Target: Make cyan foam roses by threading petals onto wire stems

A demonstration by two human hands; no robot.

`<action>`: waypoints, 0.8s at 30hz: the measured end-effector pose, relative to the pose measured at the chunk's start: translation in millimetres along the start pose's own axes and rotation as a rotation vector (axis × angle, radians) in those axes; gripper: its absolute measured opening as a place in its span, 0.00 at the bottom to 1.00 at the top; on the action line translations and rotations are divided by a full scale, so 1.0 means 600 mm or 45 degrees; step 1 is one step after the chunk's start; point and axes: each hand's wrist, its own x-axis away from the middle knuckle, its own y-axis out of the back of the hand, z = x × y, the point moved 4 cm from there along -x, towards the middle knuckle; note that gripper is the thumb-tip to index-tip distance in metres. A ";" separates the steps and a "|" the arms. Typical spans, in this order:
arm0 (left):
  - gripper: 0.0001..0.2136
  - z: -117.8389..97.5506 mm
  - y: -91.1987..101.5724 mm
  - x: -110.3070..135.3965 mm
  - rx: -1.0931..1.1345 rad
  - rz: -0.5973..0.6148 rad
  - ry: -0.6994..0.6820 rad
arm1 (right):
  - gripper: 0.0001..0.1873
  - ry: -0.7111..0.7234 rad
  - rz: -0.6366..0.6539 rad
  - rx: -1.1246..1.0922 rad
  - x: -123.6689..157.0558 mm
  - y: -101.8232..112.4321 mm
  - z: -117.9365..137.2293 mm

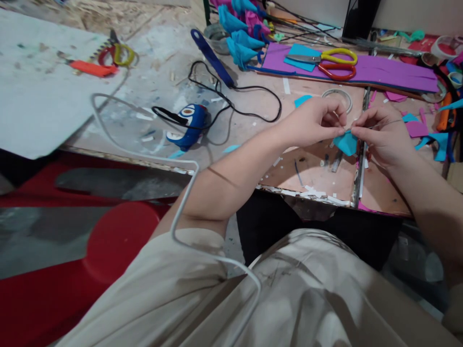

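Far left of the grip: white sheet (39, 101), flat, smudged. Scissors with red and yellow loops (125, 55) by its right edge, a flat orange-red piece (94, 68) just beside. Nearer in, a rounded blue case (195, 125) bearing a cartoon eye and white teeth; thin black cord (278, 103) looped loosely about it. Pale gray cable (144, 155) bends over the table edge and down the lap.

Behind the grip, leftward: a bunch of pointed blue and pink flower-like shapes (240, 41), folded and creased.

At the grip: left hand (327, 120) reaches in with forearm slanting across, fingers curled, thumb and index finger clamped on a small soft-looking blue piece (346, 143). Right hand (379, 135) meets it, wrist bent, thumb and index finger closed on the same piece; it hangs below the fingertips, above the table. Directly behind, a round tape roll (347, 99); farther back, yellow-and-red-handled scissors (338, 63) on a purple foam-like sheet (390, 72).

Right of the grip: blue and pink offcuts (417, 129), irregular, flat.
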 end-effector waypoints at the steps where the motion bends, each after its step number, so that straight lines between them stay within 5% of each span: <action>1: 0.16 -0.001 0.000 0.000 0.002 -0.003 -0.006 | 0.24 0.003 -0.002 -0.002 0.000 0.000 0.000; 24: 0.14 -0.010 -0.010 0.003 -0.049 -0.079 0.001 | 0.24 -0.138 0.076 -0.035 0.009 -0.010 -0.002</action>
